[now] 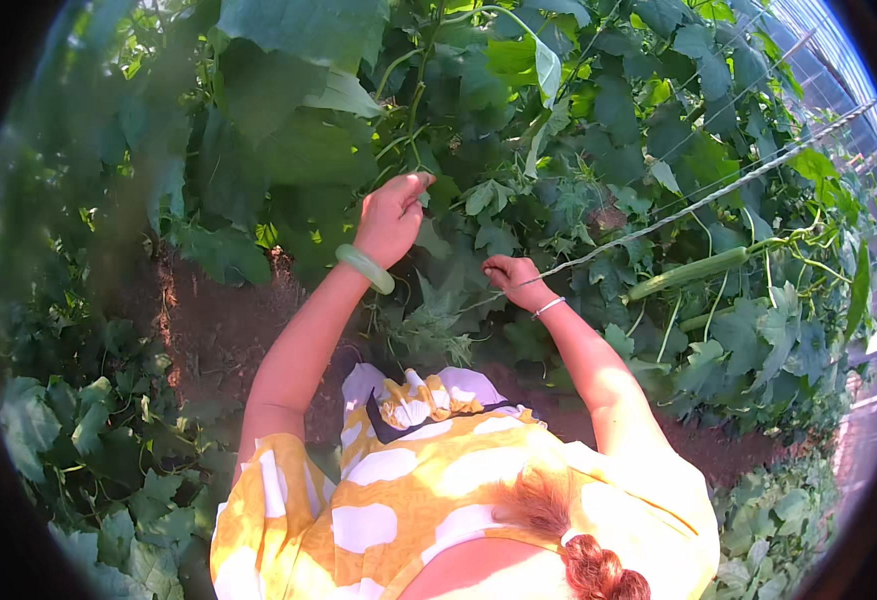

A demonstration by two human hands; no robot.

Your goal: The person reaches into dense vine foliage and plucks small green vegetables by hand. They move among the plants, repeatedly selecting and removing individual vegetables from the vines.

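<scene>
My left hand (pixel 391 219), a pale green bangle (pixel 364 268) on its wrist, is raised against the climbing vines. Its closed fingers are at the lower end of a thin green vine stem (pixel 414 112) and appear to pinch it; the fingertips are partly hidden. Lower and to the right, my right hand (pixel 512 279) has its fingers curled together, with nothing visible in them. It wears a thin silver-coloured bracelet (pixel 549 307). A twisted rope (pixel 678 216) slants down from the upper right and crosses at this hand. Broad lobed leaves (pixel 495 196) surround both hands.
A long green gourd, apparently a loofah (pixel 690 274), hangs at the right, with a second one (pixel 716 319) partly behind leaves. Large blurred leaves (pixel 296 37) hang close at the upper left. Brown soil (pixel 221 322) shows at left. More vines (pixel 146 525) grow low down.
</scene>
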